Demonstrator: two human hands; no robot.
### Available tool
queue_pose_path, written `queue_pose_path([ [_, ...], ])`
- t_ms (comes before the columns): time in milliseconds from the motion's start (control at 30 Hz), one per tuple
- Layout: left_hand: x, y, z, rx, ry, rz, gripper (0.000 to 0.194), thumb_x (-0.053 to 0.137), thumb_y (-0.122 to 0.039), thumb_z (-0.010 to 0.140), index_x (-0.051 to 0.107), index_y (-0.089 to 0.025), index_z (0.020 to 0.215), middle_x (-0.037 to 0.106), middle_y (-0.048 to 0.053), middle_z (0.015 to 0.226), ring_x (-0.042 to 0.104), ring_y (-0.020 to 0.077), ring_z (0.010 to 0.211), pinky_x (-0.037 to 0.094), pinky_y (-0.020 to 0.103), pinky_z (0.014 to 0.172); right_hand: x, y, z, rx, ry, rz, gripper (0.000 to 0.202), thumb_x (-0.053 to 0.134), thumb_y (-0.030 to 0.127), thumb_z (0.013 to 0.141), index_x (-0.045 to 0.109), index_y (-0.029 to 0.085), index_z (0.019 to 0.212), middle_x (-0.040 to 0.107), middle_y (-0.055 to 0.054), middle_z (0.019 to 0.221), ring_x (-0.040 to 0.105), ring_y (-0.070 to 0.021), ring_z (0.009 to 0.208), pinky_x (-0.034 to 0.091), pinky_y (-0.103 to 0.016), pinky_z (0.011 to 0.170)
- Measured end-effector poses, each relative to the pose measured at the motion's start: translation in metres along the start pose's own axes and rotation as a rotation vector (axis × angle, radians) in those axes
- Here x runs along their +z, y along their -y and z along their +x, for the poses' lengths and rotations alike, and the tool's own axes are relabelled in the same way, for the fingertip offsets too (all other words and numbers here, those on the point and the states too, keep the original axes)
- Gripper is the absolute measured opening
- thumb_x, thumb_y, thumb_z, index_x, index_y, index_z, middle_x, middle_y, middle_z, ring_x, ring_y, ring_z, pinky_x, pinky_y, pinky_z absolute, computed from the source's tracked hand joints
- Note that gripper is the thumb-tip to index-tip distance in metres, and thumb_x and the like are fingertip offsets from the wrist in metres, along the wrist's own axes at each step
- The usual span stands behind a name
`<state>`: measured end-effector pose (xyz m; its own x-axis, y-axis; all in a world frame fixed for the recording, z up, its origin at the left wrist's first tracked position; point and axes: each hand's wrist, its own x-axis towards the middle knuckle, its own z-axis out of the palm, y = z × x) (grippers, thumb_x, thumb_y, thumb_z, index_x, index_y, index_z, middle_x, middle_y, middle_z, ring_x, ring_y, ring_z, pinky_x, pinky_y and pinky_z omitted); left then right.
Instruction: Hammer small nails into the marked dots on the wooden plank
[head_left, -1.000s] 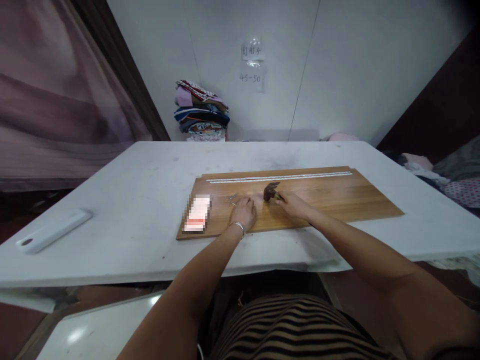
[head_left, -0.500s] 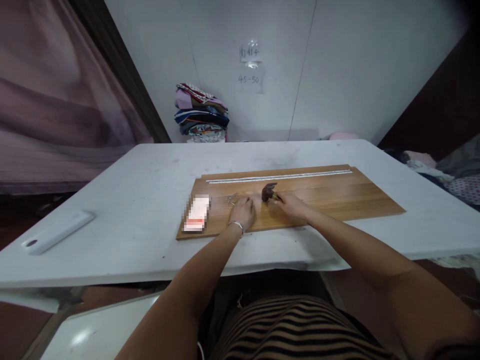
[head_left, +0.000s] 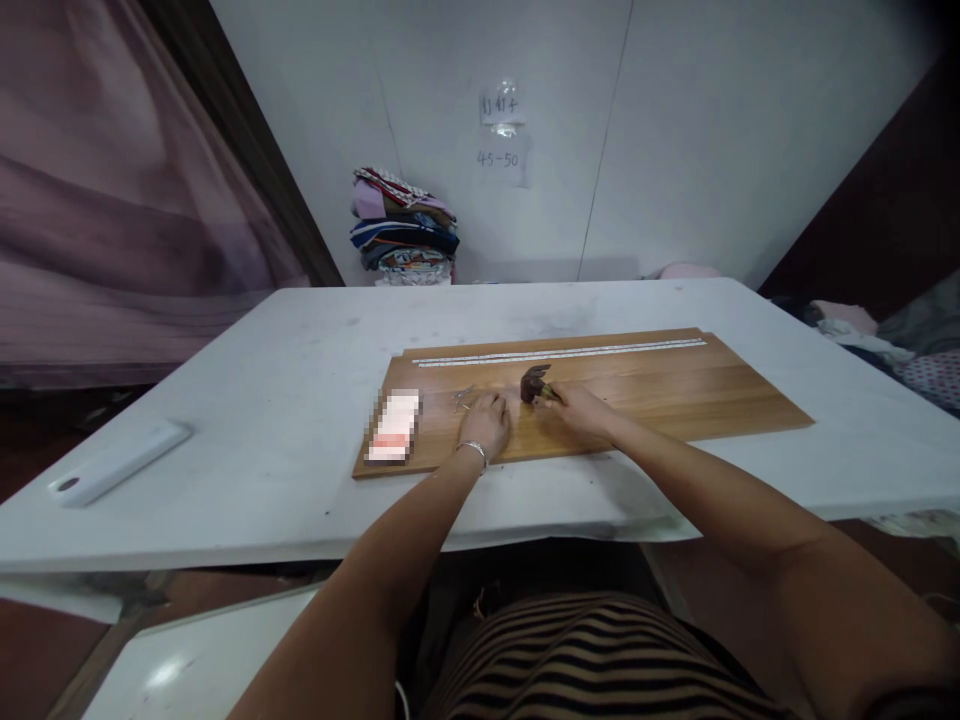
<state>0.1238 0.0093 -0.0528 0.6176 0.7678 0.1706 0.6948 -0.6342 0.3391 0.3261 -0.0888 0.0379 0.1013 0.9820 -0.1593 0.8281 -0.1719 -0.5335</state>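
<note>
So the right hand has the hammer gripped, head pointing toward the left hand on the wooden board, though can't tell if that one's pinching anything.

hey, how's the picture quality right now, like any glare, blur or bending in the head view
Head view: wide-angle stretch at the edges, with the forearms looming large; glare spot on the white surface below the table; soft shadow on the wall beside the clothes pile; nails too small to make out clearly; phone pixelated.
</note>
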Motion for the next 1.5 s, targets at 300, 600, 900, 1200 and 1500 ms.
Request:
queue_pose_path([
  [300,-0.002,-0.003,0.000,-0.004,0.018,0.019,0.033,0.052,-0.017,0.108,0.081,-0.016,0.125,0.075,0.018,0.141,0.067,0.0297,0.135,0.052,0.043,0.123,0.000,-0.002,0.000,0.022,-0.015,0.017,0.023,0.061,0.025,0.110,0.077,0.017,0.123,0.084,-0.018,0.127,0.078,-0.0305,0.113,0.056,-0.034,0.095],
  [600,-0.001,-0.002,0.000,-0.006,0.016,0.024,0.031,0.053,-0.017,0.107,0.081,-0.018,0.120,0.076,0.017,0.138,0.068,0.0289,0.131,0.054,0.044,0.120,0.000,-0.006,0.001,0.010,-0.005,0.007,0.021,0.060,0.024,0.109,0.077,0.016,0.120,0.085,-0.017,0.124,0.077,-0.0280,0.109,0.055,-0.031,0.090],
  [900,0.000,0.000,0.000,0.016,0.007,0.031,0.033,0.052,-0.017,0.107,0.082,-0.017,0.122,0.076,0.017,0.138,0.068,0.0293,0.132,0.053,0.045,0.122,0.001,-0.005,0.002,0.000,-0.007,0.008,0.023,0.058,0.023,0.109,0.077,0.016,0.120,0.084,-0.016,0.124,0.076,-0.0274,0.109,0.054,-0.031,0.091],
  [1200,0.000,0.001,0.000,0.011,0.005,-0.006,0.031,0.054,-0.016,0.107,0.081,-0.016,0.121,0.076,0.018,0.137,0.068,0.0298,0.131,0.053,0.044,0.121,0.002,-0.007,0.002,0.005,-0.012,0.022,0.021,0.062,0.024,0.109,0.077,0.017,0.120,0.085,-0.016,0.122,0.077,-0.0283,0.108,0.054,-0.030,0.088],
  [1500,-0.002,-0.001,0.000,0.009,0.009,0.018,0.031,0.053,-0.017,0.107,0.081,-0.016,0.120,0.076,0.017,0.137,0.067,0.0296,0.132,0.053,0.042,0.121,0.003,-0.010,0.004,0.026,-0.011,0.012,0.019,0.060,0.026,0.110,0.076,0.018,0.119,0.084,-0.015,0.124,0.077,-0.0281,0.108,0.054,-0.030,0.089],
])
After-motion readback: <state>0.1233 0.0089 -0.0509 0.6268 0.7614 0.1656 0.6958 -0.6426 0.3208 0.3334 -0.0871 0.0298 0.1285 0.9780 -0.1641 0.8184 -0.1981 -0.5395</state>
